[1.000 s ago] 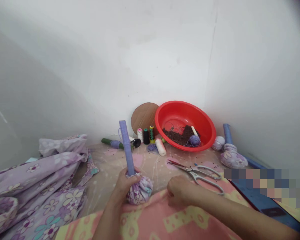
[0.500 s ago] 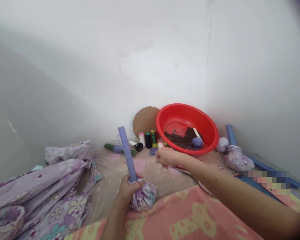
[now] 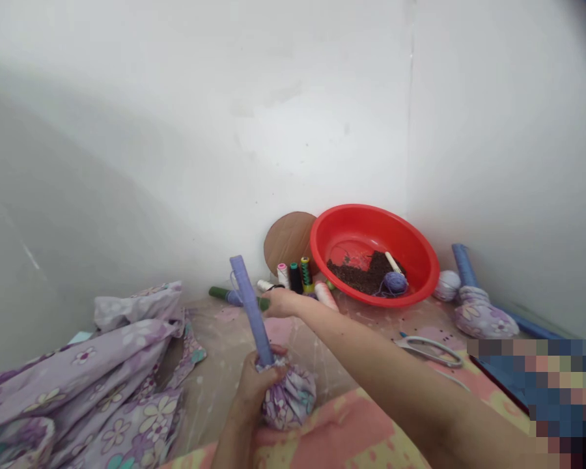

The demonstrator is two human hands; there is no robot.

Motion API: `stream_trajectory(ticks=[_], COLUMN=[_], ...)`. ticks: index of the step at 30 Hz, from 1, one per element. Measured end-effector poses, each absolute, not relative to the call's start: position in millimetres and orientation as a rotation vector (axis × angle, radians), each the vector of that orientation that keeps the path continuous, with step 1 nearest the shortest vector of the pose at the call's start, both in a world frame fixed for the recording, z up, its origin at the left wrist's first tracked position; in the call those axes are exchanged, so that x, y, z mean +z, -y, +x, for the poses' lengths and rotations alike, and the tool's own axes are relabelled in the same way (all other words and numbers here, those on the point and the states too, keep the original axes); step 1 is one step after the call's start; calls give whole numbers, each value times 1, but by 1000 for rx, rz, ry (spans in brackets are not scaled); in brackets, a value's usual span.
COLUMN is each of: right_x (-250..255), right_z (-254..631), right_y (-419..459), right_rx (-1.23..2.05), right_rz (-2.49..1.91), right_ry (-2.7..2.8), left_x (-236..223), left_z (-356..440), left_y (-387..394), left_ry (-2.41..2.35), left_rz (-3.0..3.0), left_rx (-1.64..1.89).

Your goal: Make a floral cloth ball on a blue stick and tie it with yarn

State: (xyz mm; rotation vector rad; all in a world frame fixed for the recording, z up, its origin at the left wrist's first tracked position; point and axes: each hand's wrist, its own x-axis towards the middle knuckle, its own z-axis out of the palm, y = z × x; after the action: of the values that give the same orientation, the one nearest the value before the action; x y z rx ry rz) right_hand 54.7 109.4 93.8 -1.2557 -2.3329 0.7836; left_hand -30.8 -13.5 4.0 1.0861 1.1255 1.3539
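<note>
The person's left hand (image 3: 254, 391) sits low in the view, its fingers wrapped closely around the neck of a lilac floral cloth bundle (image 3: 290, 398), where a long, flat lavender-wrapped rod (image 3: 251, 309) rises from it and tilts up and to the left. The right hand (image 3: 280, 303) reaches across just above, beside the rod and close to a slim green-and-purple stick (image 3: 226, 296) lying by the wall; its fingers (image 3: 268, 306) look loosely curled, but whether they hold anything cannot be told. Just beyond stand a pink-and-white thread spool (image 3: 283, 275), a black spool (image 3: 295, 279) and a green-and-yellow spool (image 3: 306, 274), before a round brown board (image 3: 288, 242) leaning on the white wall (image 3: 224, 130). A round red plastic basin (image 3: 371, 220) beside them holds dark crumbly material (image 3: 364, 275) and a purple yarn ball (image 3: 395, 282). Steel scissors (image 3: 430, 350) lie to the right, and a heap of lilac floral fabric (image 3: 102, 384) lies to the left.
</note>
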Motion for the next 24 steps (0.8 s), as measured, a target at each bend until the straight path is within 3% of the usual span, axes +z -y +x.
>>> stream_trajectory(ticks=[8,15,24], right_x=[69,49,6], right_z=[102,139,121], right_y=[-73,-18,-10], right_rx=[658,1220,1567], right_rz=[-1194,-720,-425], right_ry=[2304,2161,1738], left_x=[2,19,30], left_z=[-28,-16,6], left_y=[7,11,18], left_ry=[-1166,-1258,-1494], left_rz=[1019,1153,1379], left_rx=[1428,1478,1468])
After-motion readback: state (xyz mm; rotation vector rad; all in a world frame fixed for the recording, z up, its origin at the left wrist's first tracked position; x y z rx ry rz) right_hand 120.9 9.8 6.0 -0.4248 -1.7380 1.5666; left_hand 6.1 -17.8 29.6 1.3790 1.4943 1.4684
